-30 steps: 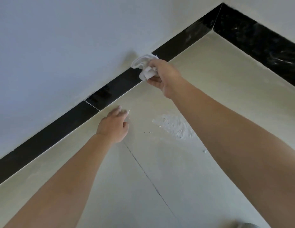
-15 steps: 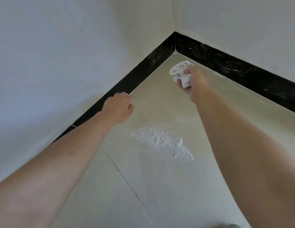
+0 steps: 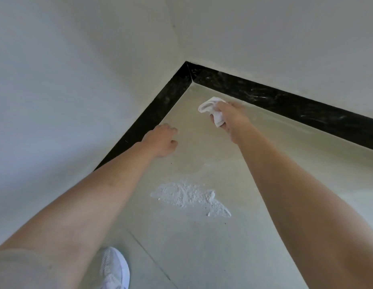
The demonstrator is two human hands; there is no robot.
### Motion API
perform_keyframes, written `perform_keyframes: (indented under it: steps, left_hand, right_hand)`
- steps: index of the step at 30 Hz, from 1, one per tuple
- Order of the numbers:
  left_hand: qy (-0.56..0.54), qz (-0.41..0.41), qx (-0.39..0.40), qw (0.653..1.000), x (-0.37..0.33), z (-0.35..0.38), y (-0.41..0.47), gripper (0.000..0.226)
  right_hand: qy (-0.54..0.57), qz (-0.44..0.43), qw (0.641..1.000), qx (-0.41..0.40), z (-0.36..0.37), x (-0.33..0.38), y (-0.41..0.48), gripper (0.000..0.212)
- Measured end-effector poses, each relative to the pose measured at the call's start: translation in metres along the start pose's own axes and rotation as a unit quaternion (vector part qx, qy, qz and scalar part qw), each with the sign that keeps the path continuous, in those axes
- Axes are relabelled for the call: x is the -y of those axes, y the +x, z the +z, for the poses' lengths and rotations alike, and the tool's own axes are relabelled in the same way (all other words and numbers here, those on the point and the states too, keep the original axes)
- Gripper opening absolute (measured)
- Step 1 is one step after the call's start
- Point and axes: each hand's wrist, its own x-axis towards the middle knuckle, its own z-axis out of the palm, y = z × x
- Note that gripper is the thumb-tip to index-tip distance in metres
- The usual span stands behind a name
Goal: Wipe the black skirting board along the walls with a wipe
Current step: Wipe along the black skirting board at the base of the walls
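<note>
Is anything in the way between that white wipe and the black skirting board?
Nothing visible. The right hand holds the wipe just short of the skirting board, with only bare floor between. The white powder patch lies behind the hand, nearer the person.

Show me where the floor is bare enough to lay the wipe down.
Bare floor: the corner bordered by the skirting board, the left hand and the right hand gripping the wipe; also right of the right forearm. Crowded: the white powder patch between the forearms, and the shoe at bottom left.
</note>
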Motion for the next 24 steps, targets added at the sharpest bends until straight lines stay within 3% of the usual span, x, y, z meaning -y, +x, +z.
perform_keyframes:
  steps: [4,7,11,14,20,24]
  left_hand:
    - [0.0,0.009,0.048,0.999,0.026,0.048,0.021,0.058]
    - [-0.011,0.016,0.048,0.999,0.048,0.059,0.037,0.073]
    - [-0.01,0.044,0.036,0.998,0.067,0.068,0.044,0.095]
    - [0.004,0.066,0.024,0.998,0.073,0.075,0.042,0.111]
    - [-0.003,0.088,0.019,0.996,0.08,0.079,0.048,0.114]
    - [-0.018,0.082,0.0,0.996,0.08,0.083,0.05,0.117]
  right_hand:
    - [0.01,0.021,1.0,-0.006,-0.019,-0.014,0.005,0.019]
    - [-0.074,0.027,0.997,-0.018,-0.013,-0.023,0.002,0.006]
    - [-0.153,-0.004,0.988,-0.017,0.021,-0.043,0.009,0.009]
    - [-0.123,-0.002,0.992,0.039,0.063,-0.05,0.024,0.011]
    - [-0.049,0.047,0.992,0.106,0.16,-0.054,0.067,0.007]
    - [-0.081,0.028,0.996,0.005,0.186,-0.04,0.099,0.015]
